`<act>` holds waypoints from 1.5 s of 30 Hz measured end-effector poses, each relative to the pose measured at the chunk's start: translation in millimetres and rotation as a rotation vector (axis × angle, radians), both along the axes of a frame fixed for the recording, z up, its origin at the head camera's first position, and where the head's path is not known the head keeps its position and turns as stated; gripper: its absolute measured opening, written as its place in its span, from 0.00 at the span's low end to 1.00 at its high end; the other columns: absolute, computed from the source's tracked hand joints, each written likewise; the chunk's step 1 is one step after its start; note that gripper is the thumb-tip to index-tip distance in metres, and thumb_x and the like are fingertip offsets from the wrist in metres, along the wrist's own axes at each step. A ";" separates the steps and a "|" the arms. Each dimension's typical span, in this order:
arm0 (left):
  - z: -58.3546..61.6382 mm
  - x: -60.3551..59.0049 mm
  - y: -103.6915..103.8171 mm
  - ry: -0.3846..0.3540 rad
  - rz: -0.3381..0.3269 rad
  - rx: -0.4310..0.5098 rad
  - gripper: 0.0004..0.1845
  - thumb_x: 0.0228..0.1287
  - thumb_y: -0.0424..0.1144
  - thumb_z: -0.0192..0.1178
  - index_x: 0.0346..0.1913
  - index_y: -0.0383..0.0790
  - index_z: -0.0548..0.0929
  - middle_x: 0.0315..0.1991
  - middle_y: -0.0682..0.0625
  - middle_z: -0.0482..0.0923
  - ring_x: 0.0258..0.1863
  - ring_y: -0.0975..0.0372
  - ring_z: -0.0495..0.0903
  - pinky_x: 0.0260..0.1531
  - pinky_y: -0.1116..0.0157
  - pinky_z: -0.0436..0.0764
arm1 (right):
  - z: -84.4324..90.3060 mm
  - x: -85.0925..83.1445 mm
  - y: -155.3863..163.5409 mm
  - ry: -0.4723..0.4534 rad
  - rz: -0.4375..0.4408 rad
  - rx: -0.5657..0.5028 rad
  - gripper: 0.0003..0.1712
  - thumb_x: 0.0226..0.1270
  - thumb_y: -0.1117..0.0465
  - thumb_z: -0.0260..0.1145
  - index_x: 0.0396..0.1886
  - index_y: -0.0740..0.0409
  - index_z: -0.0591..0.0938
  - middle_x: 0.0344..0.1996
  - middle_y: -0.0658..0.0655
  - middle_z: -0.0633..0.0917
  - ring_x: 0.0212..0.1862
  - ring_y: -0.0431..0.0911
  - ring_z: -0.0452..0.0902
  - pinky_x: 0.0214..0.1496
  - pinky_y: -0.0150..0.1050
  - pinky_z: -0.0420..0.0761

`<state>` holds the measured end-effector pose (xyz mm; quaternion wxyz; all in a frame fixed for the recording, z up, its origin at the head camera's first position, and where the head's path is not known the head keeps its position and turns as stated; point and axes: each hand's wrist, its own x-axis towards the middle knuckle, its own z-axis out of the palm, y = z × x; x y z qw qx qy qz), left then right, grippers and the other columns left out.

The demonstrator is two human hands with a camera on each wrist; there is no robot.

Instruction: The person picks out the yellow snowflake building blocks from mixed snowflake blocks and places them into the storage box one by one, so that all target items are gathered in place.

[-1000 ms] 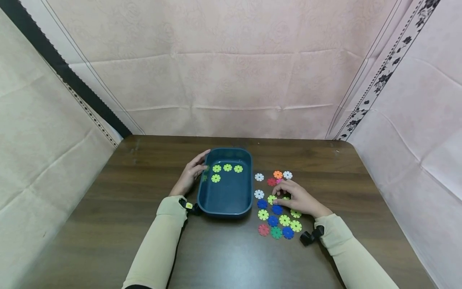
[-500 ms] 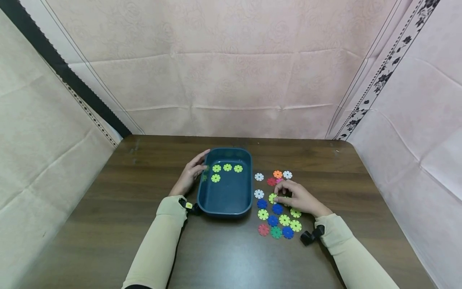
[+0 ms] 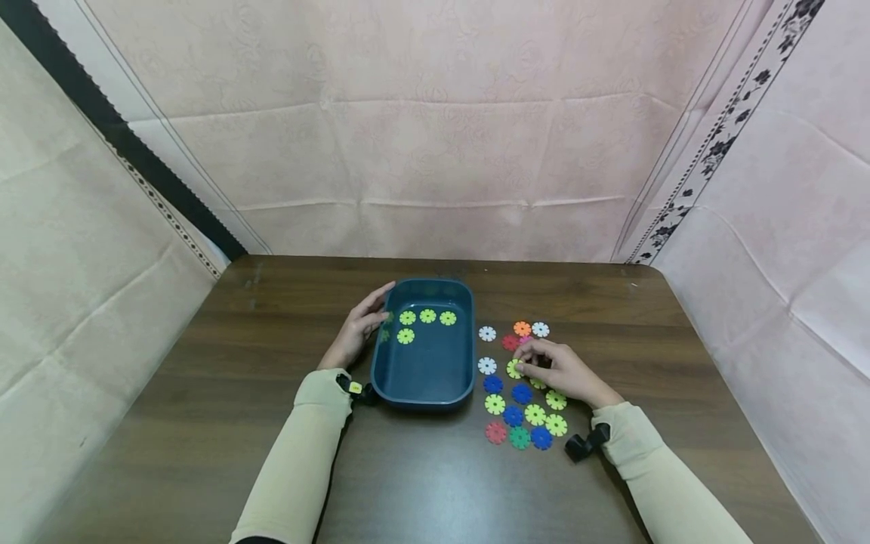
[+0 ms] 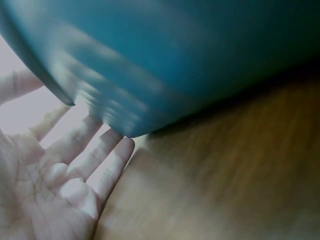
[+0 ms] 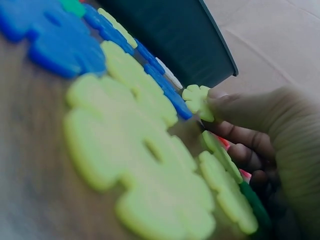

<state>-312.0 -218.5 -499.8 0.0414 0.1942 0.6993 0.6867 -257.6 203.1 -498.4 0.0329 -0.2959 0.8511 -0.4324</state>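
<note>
Your right hand (image 3: 560,372) is pinching a yellow-green snowflake disc (image 3: 514,369) between thumb and fingertips (image 5: 220,102), and over the last second that disc has tipped up off the worktop (image 3: 272,340); a moment earlier it was lying flat under your fingers. In the right wrist view the disc is standing on edge against your fingertips, so the pick-up is under way and the piece is coming free of its neighbours. It is sitting at about 9 o'clock from your right palm, just beside the white disc (image 3: 486,366) and the blue disc (image 3: 493,384).

Your left hand (image 3: 359,326) is not shifting: its fingers are lying straight against the outer wall of the teal tray (image 3: 423,393), at the tray's 9 o'clock side, bracing it without curling round anything. Four yellow-green discs (image 3: 427,316) are already lying in the tray's far end, and the pinched one matches them in colour.
</note>
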 end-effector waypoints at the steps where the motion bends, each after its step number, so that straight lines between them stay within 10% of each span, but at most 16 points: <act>1: -0.5 0.2 -0.1 -0.005 -0.002 0.003 0.30 0.75 0.33 0.49 0.78 0.52 0.64 0.77 0.49 0.57 0.73 0.51 0.62 0.69 0.45 0.62 | 1.4 0.6 -0.3 -0.004 -0.003 -0.009 0.05 0.70 0.62 0.68 0.44 0.55 0.85 0.36 0.53 0.86 0.38 0.50 0.79 0.37 0.38 0.77; 11: 0.1 1.4 2.2 -0.017 -0.009 0.018 0.30 0.76 0.34 0.50 0.78 0.50 0.63 0.77 0.48 0.57 0.71 0.50 0.65 0.67 0.47 0.66 | 24.9 -11.5 -8.8 0.039 0.008 -0.012 0.04 0.71 0.59 0.68 0.43 0.47 0.86 0.34 0.46 0.87 0.34 0.47 0.79 0.35 0.39 0.78; 22: 3.0 0.4 -3.4 -0.027 -0.010 0.021 0.31 0.76 0.29 0.46 0.79 0.41 0.59 0.78 0.43 0.56 0.69 0.45 0.67 0.63 0.54 0.71 | 81.2 -50.0 -94.2 0.174 0.189 0.005 0.08 0.73 0.53 0.66 0.45 0.48 0.86 0.37 0.41 0.87 0.38 0.38 0.82 0.39 0.40 0.83; 37: 1.8 1.1 0.1 -0.035 0.021 0.000 0.29 0.75 0.35 0.51 0.76 0.57 0.66 0.78 0.54 0.56 0.73 0.54 0.62 0.68 0.46 0.63 | 75.8 -88.4 -163.6 0.161 0.361 0.464 0.09 0.75 0.60 0.63 0.49 0.52 0.87 0.42 0.45 0.87 0.43 0.36 0.82 0.49 0.36 0.81; 45: 0.9 1.5 -0.2 -0.039 0.023 0.004 0.30 0.75 0.34 0.50 0.76 0.55 0.66 0.78 0.54 0.56 0.74 0.55 0.60 0.69 0.46 0.62 | 72.0 -90.1 -158.8 0.168 0.309 0.428 0.12 0.75 0.60 0.63 0.53 0.55 0.86 0.46 0.48 0.87 0.46 0.38 0.82 0.50 0.37 0.81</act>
